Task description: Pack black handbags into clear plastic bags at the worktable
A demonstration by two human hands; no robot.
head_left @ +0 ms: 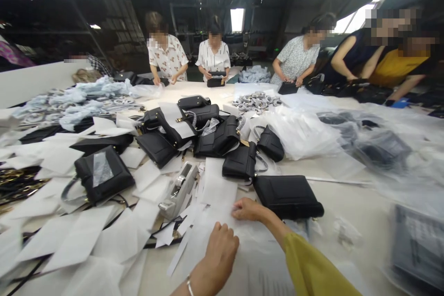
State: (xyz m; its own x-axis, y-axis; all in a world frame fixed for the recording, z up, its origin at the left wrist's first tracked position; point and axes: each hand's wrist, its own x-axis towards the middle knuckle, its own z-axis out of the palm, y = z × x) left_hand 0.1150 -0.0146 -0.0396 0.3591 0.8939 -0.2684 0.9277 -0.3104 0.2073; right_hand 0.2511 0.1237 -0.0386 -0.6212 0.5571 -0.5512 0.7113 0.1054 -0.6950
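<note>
A clear plastic bag (265, 259) with printed lines near its lower end lies in front of me. My left hand (222, 252), with a bracelet at the wrist, is closed at the bag's left edge, its fingertips mostly hidden. Farther forward, my right hand (248, 210) pinches the bag's upper edge, its arm in a yellow-green sleeve. Just beyond the fingers is a white foam sheet (218, 185). A black handbag (287, 195) lies right beside my right hand. To the left stands a grey tape dispenser (179, 189).
Several black handbags (218, 136) are piled mid-table. Foam sheets (78, 236) and dark straps cover the left side. Clear plastic bags (305, 134) heap up at right, with a bagged dark item (419, 245) near the edge. Several co-workers (213, 53) handle bags across the table.
</note>
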